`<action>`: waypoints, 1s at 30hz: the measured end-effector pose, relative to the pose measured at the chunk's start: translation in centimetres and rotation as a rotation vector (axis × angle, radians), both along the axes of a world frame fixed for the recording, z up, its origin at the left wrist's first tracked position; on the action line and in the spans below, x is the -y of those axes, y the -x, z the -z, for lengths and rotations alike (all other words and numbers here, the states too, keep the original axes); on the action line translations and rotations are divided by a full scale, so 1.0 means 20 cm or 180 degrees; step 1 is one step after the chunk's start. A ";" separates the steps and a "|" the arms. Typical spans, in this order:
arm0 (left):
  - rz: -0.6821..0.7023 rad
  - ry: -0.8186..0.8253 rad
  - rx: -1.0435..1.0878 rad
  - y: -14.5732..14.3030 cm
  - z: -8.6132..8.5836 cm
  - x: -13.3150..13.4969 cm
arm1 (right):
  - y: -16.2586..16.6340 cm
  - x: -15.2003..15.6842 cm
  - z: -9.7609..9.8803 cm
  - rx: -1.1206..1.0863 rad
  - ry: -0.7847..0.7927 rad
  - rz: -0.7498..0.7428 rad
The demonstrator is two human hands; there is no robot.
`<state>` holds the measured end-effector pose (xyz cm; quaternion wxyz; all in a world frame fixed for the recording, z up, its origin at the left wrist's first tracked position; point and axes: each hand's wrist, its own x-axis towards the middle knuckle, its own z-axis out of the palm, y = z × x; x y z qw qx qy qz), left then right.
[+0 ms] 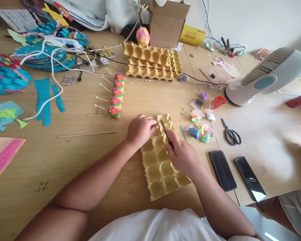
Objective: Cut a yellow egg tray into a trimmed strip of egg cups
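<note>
The moulded-pulp egg tray (163, 155) lies on the table directly in front of the person, set slightly askew, cups facing up, with both hands at its far end. The left hand (142, 131) is nearly closed, thumb and fingertips pinched together and apparently gripping the tray near its far edge; whether a loose scrap is also between them I cannot tell. The right hand (183, 154) is wrapped around the dark handle of a narrow blade, probably a craft knife (165, 129), pointing away from the body at the pulp.

The chief danger looks to be the blade slipping into the left fingertips, which sit just beside it; uneven ridges or a sudden give in the pulp could cause that. Forcing the edge might tear a cup wall raggedly. Since nothing pins the near end, the tray could also swivel under pressure.

Farther out, the row of red-faced egg-cup figures (116, 95) stands beyond the left hand, with thin sticks jutting sideways; a careless sweep of that hand could snag one. The thin wooden rod (86, 134) near the left forearm could roll if brushed. On the right, a jerked elbow could shove the nearer smartphone (222, 170).
</note>
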<state>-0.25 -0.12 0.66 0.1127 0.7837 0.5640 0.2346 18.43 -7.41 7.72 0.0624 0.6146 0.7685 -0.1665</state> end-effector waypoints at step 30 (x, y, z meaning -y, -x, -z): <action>-0.0011 -0.0088 -0.0020 -0.01 0.03 -0.01 | 0.05 0.00 0.04 0.0512 -0.0187 -0.0150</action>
